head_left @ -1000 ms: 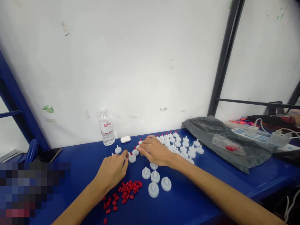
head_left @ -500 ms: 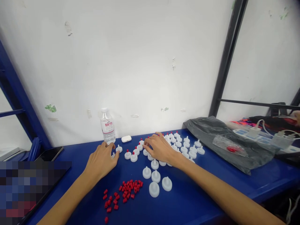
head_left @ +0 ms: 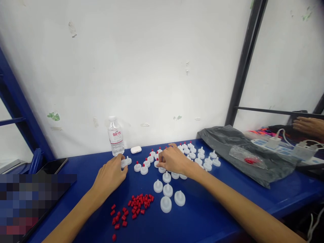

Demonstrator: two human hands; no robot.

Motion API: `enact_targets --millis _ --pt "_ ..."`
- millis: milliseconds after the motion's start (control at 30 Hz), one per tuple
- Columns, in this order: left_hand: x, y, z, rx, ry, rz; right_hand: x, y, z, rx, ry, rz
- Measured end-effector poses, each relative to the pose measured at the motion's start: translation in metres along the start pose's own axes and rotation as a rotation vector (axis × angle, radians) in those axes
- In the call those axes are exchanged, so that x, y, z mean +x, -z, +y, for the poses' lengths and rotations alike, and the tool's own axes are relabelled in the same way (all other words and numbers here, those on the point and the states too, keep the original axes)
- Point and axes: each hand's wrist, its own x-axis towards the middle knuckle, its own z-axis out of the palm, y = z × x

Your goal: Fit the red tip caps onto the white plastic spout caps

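Observation:
My left hand (head_left: 110, 173) is at the left of the blue table, its thumb and fingers curled around a white nozzle cap (head_left: 124, 164). Another white nozzle cap stands just behind that one. Over the cluster of caps, my right hand (head_left: 174, 160) has its fingers closed at a white nozzle cap (head_left: 161, 169), partly hidden by the fingertips. Several caps nearby wear small red tips (head_left: 144, 165). Bare white nozzle caps (head_left: 166, 204) stand in front of my right hand. Loose red tips (head_left: 135, 204) are scattered between my forearms.
A water bottle (head_left: 116, 136) and a white case (head_left: 136, 149) stand by the wall. A grey plastic bag (head_left: 220, 138) lies at right, with a clear bag (head_left: 248, 158) on top. Behind it are a power strip (head_left: 265, 145) and another person's hand (head_left: 308, 126).
My right hand has drawn its fingers in and down onto a cap. My left fingers have shifted slightly, showing more of the cap they hold. The other person's hand has come further into view.

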Motion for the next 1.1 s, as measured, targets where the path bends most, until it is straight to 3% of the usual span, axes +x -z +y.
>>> enact_targets --millis 133,367,533,633,700,767,967,1100 --pt "-0.002 -0.001 0.003 -0.007 -0.026 0.030 0.001 -0.005 -0.001 0.029 0.032 -0.011" --pt "-0.004 -0.014 0.001 0.026 -0.063 -0.028 0.000 -0.009 -0.001 0.069 0.096 -0.011" --pt "-0.005 0.014 0.005 -0.034 -0.063 0.095 -0.001 -0.006 -0.005 0.072 0.124 0.048" --pt "-0.008 0.037 0.004 -0.281 -0.330 -0.205 -0.003 -0.003 -0.009 0.085 0.130 0.082" --pt "-0.011 0.048 0.003 -0.410 -0.392 -0.439 -0.003 -0.003 -0.010 0.100 0.136 0.098" --pt "-0.015 0.052 0.003 -0.481 -0.389 -0.583 -0.004 -0.002 -0.011 0.113 0.142 0.104" --pt "-0.017 0.037 0.003 -0.520 -0.432 -0.663 -0.005 -0.004 -0.014 0.164 0.178 0.144" --pt "-0.016 0.033 0.005 -0.523 -0.453 -0.638 -0.005 -0.010 -0.013 0.190 0.228 0.186"
